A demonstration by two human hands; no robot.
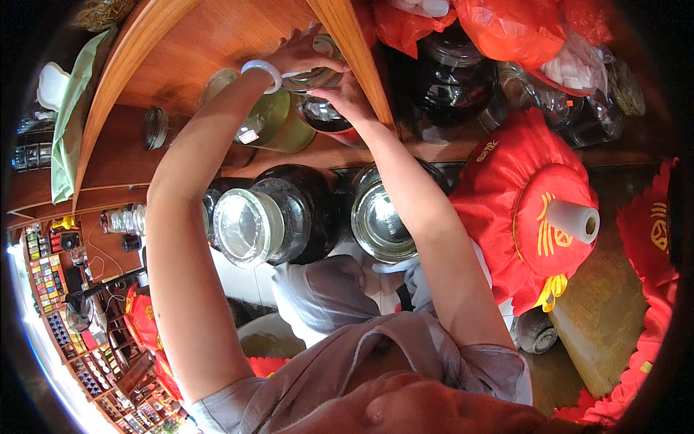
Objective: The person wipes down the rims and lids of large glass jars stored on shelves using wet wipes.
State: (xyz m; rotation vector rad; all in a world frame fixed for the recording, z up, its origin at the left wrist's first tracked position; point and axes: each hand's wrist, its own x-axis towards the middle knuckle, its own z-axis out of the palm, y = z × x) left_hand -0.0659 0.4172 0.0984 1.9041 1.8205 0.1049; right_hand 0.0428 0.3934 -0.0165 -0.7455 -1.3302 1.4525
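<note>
My left hand [303,54], with a pale bangle at its wrist, reaches over a glass jar's round lid [309,80] on a wooden shelf. Its fingers and thumb are spread around the lid. Lower and to the right, my right hand [347,97] has its fingers against the rim of the same jar [322,115], which holds dark reddish liquid. Beside it, partly behind my left forearm, stands a larger glass jar [282,122] of yellow-green liquid bearing a small label. The underside of both grips is hidden.
Below the shelf stand two big lidded glass jars [246,228] [382,222]. A red cloth-covered jar [534,217] is at my right. Red plastic bags [509,27] lie above a dark jar [455,76]. A wooden upright [358,59] borders my right hand.
</note>
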